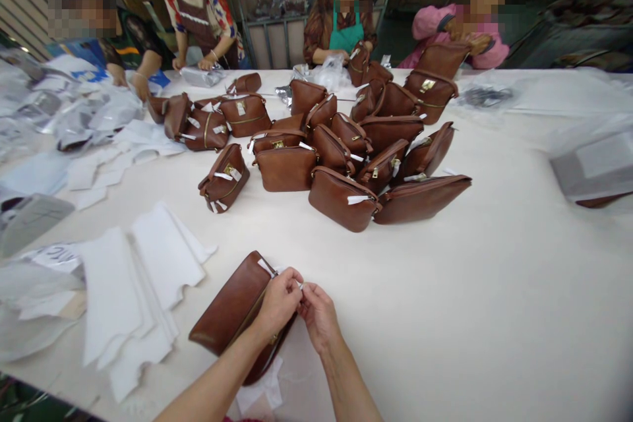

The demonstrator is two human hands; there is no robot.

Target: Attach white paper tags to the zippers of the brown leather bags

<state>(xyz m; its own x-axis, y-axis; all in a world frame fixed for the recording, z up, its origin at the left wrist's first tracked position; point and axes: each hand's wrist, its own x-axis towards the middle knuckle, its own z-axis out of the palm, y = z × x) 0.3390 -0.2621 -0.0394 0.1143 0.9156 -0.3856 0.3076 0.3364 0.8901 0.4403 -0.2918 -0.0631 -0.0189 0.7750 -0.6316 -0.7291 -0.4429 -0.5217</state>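
Bag (225, 306) in hand, one only: resting on the near side of the table (469, 316), partly behind the left hand (279, 300). Pinching one white bit (300, 286) near its far end, using closed fingertips of that hand and the right hand (319, 320). Seeming midway: already bearing one strip (267, 268), leaving the bit unfinished. Counting outward: at least three sheets (111, 297), roughly twenty other bags (287, 171) (overlapping, defying exactness), four people (346, 36).

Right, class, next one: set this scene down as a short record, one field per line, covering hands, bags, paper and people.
Near bag: brown, on the table
Left hand: over the bag, fingertips at a white bit
Right hand: fingertips at the same bit
Other bags: brown, clustered beyond the hands
Paper: white, left of the bag
Co-workers: four, across the table
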